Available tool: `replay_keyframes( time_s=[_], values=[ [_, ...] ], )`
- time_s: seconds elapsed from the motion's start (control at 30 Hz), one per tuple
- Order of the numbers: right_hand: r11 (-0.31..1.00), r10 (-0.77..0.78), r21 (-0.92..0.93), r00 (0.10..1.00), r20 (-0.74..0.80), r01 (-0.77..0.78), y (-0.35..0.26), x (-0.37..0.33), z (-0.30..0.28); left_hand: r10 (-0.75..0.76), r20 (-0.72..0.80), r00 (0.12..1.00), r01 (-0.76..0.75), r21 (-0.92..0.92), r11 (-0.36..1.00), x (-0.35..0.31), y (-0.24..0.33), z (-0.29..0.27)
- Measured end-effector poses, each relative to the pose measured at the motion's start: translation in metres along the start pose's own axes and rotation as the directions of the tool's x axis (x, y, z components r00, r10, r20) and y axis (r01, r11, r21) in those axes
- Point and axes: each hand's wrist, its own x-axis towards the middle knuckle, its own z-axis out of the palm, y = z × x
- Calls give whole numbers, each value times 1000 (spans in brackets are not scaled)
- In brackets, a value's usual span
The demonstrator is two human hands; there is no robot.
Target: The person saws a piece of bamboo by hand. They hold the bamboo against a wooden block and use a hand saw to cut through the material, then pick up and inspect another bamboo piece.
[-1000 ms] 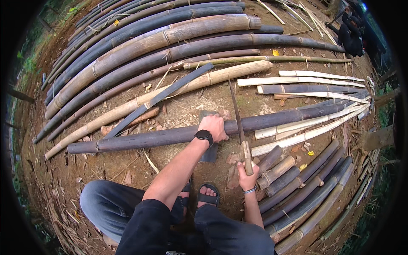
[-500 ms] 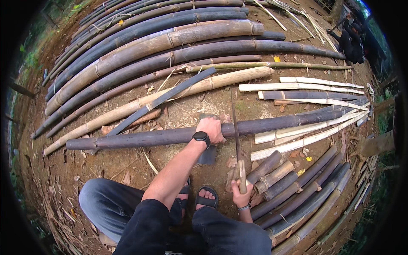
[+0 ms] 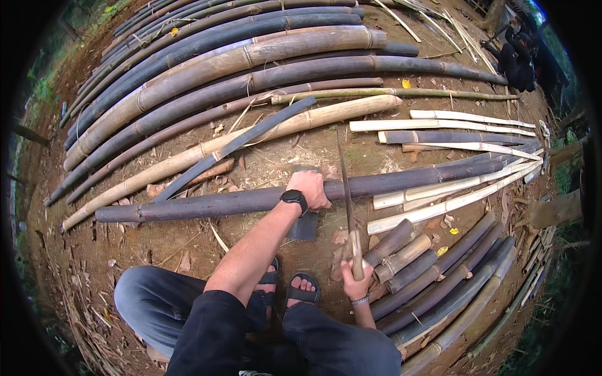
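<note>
A long dark bamboo pole point(image 3: 207, 205) lies crosswise in front of my feet. My left hand point(image 3: 307, 188), with a watch at the wrist, is closed over the top of the pole near its middle. Just right of that hand, a saw point(image 3: 347, 188) with a long narrow blade, seen almost edge-on, crosses the pole. Its pale wooden handle points toward me, and my right hand point(image 3: 356, 283) is wrapped round it. How deep the blade sits in the bamboo cannot be made out. Under the pole, below my left hand, is a dark flat piece point(image 3: 303, 227).
Many bamboo poles point(image 3: 269, 78) lie side by side at the back. Pale split strips point(image 3: 439, 207) fan out at the right. Shorter cut pieces point(image 3: 407, 257) lie by my right hand. A dark strip point(image 3: 251, 135) leans across a tan pole point(image 3: 169, 172).
The whole view has shifted very slightly. My left hand stays on the pole and my right hand on the saw handle, with little visible movement of either.
</note>
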Motion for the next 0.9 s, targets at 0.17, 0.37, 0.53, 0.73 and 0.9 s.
replay_keyframes(
  time_s=[0.17,0.37,0.53,0.73,0.9],
  values=[
    [982,173,67,984,28,-175,0,28,0,47,-161,986,-42,31,999,0,1,23],
    [997,73,-10,997,-35,-73,-4,-8,-19,45,-161,986,-44,5,999,-2,17,25],
    [965,240,105,971,8,-240,-11,35,-12,49,-184,982,-44,29,999,-7,19,36],
    [980,193,41,981,-1,-193,-14,26,-22,81,-281,956,-76,29,997,-4,22,39],
    [974,228,-10,973,38,-227,-30,-2,-26,64,-279,958,-62,16,998,-5,9,38]
  ],
)
